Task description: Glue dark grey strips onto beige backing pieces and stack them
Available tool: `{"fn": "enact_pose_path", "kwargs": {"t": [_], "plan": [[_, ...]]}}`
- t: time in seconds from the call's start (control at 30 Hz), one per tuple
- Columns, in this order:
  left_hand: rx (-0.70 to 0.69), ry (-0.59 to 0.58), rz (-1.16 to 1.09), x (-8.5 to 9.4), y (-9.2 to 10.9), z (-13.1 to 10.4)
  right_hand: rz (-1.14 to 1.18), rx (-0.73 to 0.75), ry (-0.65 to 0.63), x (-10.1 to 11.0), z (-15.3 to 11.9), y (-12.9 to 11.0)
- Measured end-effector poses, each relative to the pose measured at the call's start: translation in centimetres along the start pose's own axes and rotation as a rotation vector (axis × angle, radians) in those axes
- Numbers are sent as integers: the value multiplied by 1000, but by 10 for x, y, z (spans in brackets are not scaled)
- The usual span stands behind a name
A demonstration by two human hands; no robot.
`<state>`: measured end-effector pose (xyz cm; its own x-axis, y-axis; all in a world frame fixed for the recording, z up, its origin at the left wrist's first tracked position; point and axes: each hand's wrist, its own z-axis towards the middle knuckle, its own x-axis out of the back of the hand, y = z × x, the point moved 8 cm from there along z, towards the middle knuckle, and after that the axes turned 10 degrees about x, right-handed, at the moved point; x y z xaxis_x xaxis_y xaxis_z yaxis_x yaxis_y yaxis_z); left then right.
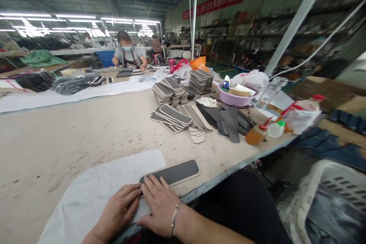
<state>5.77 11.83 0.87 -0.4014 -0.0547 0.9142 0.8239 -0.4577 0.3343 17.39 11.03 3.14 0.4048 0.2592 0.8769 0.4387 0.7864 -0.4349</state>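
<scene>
A long dark grey strip with a pale rounded border (177, 172) lies at the table's front edge, its left end over a white sheet (100, 183). My right hand (160, 202), with a bracelet at the wrist, rests flat on the strip's left end, fingers stretched out. Right beside it, my left hand (121, 206) has its fingers bent and pressed together at the strip's left tip; what they pinch is too hidden to make out. Similar strips lie fanned out (174, 116) farther back, with stacks of them (168, 89) behind.
A purple basin (236, 99) with items stands at the back right. Nearer are an orange glue bottle (256, 135) and a green-capped bottle (276, 129). A white basket (307, 194) sits right of the table. Across the table, a person (130, 55) works.
</scene>
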Motion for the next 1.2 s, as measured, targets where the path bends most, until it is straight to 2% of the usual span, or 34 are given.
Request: {"fn": "enact_pose_path", "kwargs": {"t": [0.1, 0.27, 0.33, 0.47, 0.57, 0.63, 0.67, 0.7, 0.77, 0.83, 0.87, 0.93, 1.1, 1.2], "plan": [[6, 12, 5, 1, -1, 1, 7, -39, -60, -5, -7, 21], [20, 11, 19, 2, 1, 3, -57, -334, -133, 19, -65, 103], [32, 18, 20, 2, 0, 2, -87, -416, -132, 27, -85, 123], [57, 65, 5, 5, -8, 0, -107, -440, -90, 32, -95, 130], [92, 178, 12, 15, -6, 7, -88, -431, -85, 29, -92, 127], [90, 253, 61, 20, 14, 19, -82, -431, -88, 27, -91, 127], [74, 254, 96, 17, 29, 28, -85, -433, -91, 27, -91, 128], [54, 204, 131, 9, 46, 38, -91, -437, -96, 26, -91, 128], [-10, 2, 176, -18, 78, 59, -106, -443, -109, 24, -92, 130], [-24, -160, 190, -41, 94, 72, -120, -440, -112, 23, -91, 131], [-14, -221, 198, -50, 93, 73, -125, -435, -109, 23, -91, 131], [24, -288, 223, -57, 79, 66, -128, -426, -96, 23, -90, 130], [112, -304, 325, -38, 20, 23, -104, -437, -85, 27, -93, 130], [97, -271, 384, -29, 9, 11, -89, -447, -86, 29, -94, 131]]}}
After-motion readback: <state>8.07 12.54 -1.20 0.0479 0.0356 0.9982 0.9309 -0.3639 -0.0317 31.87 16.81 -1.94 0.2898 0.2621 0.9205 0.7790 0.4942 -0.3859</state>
